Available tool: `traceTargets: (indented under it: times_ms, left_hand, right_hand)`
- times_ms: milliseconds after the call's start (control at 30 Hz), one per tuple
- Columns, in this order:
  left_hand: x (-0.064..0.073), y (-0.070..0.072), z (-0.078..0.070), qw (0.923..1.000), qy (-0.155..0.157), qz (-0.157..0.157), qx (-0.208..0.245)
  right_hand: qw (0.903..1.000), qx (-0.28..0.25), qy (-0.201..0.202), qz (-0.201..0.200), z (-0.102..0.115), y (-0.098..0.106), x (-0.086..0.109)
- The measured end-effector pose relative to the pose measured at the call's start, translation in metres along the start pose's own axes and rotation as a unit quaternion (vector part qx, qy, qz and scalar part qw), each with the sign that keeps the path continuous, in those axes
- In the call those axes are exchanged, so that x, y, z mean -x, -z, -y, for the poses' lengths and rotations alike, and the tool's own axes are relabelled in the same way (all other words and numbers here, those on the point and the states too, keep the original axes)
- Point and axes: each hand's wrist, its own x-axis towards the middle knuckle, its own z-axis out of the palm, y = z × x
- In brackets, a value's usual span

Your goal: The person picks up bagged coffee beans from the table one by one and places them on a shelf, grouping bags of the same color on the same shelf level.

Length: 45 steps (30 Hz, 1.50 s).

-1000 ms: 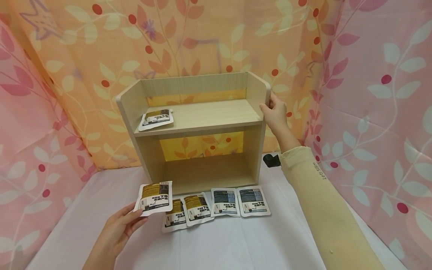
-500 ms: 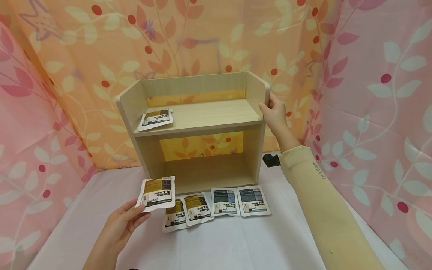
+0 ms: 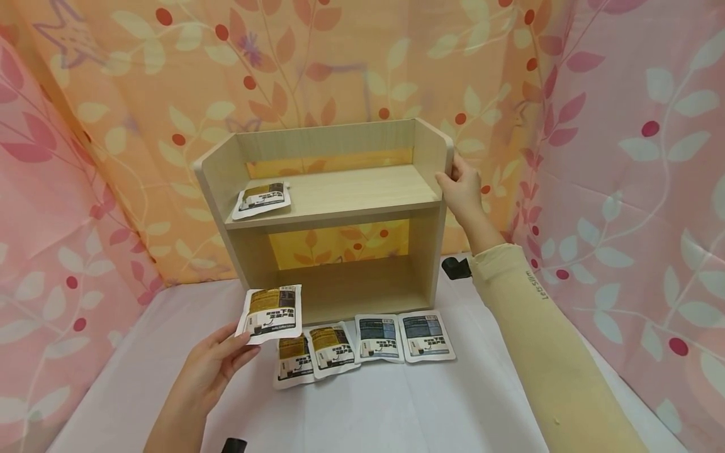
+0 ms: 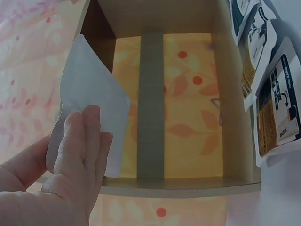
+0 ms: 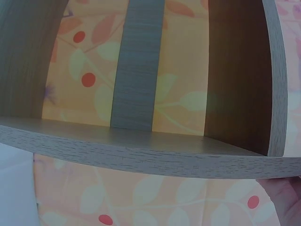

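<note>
My left hand pinches a flat white packet with a brown-gold label by its lower left corner. It is held above the table, before the shelf's lower compartment. In the left wrist view the packet's plain white back faces the camera, with the fingers against it. My right hand grips the right side panel of a pale wooden two-tier shelf, near its top. Only part of that hand shows in the right wrist view, below the board's edge. A similar brown-gold packet lies at the left of the upper tier.
In front of the shelf lie two brown-gold packets, partly overlapping, and two dark-blue-labelled packets side by side. A black object is by the right wrist. Floral curtains surround the white-covered table.
My left hand has carried the packet up and slightly right, toward the shelf. My right hand keeps its grip on the side panel. A black object has appeared at the bottom edge.
</note>
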Motion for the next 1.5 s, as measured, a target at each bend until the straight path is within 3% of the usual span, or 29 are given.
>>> traceTargets:
  times_ms: [233, 533, 867, 1100, 1500]
  left_hand:
    - [-0.003, -0.006, -0.005, 0.9992, -0.034, 0.02, 0.009]
    - [-0.002, -0.016, -0.015, 0.9988, -0.036, 0.029, 0.018]
    - [-0.001, -0.025, -0.025, 0.9982, -0.041, 0.038, 0.023]
    - [-0.001, -0.028, -0.031, 0.9979, -0.045, 0.043, 0.02]
    - [0.0, -0.038, -0.041, 0.997, -0.051, 0.055, 0.02]
  right_hand:
    - [1.0, 0.002, 0.009, 0.001, -0.006, -0.001, -0.003]
    - [0.9999, 0.009, 0.006, 0.0, -0.005, 0.0, -0.002]
    - [0.9999, 0.008, -0.003, 0.009, 0.019, 0.0, 0.011]
    - [0.9999, 0.007, 0.01, -0.001, -0.006, 0.0, -0.001]
    - [1.0, 0.001, 0.008, 0.004, -0.005, 0.001, 0.0]
